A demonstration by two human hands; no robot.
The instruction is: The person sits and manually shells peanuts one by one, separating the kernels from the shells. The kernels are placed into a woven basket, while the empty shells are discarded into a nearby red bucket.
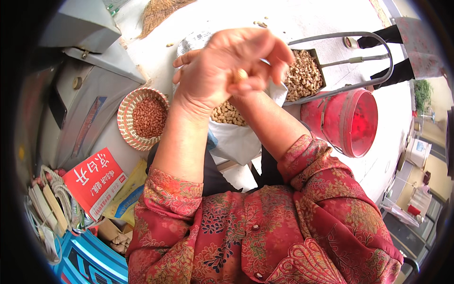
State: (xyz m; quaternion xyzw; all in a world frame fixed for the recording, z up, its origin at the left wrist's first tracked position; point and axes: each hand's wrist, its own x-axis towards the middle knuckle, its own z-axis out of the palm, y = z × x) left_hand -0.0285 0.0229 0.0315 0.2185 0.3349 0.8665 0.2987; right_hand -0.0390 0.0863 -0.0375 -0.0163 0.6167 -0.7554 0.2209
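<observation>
My left hand [211, 72] is raised in front of me with its fingers curled around a peanut in its shell [240, 75]. Behind it, my right hand [185, 59] crosses and is mostly hidden, so its grip does not show. Below both hands, a white sack [236, 142] stands between my knees, holding unshelled peanuts [227, 114]. To the left of my forearm sits a round woven basket [124, 122], partly filled with shelled reddish peanut kernels [149, 117].
Beyond the sack, a long-handled dustpan [322, 76] holds peanut shells [301, 76]. A red bucket [319, 110] lies tipped at right. A person's legs [386, 72] are near the dustpan handle. At left are a grey metal machine [103, 81], a red carton [94, 177] and a straw broom [158, 12].
</observation>
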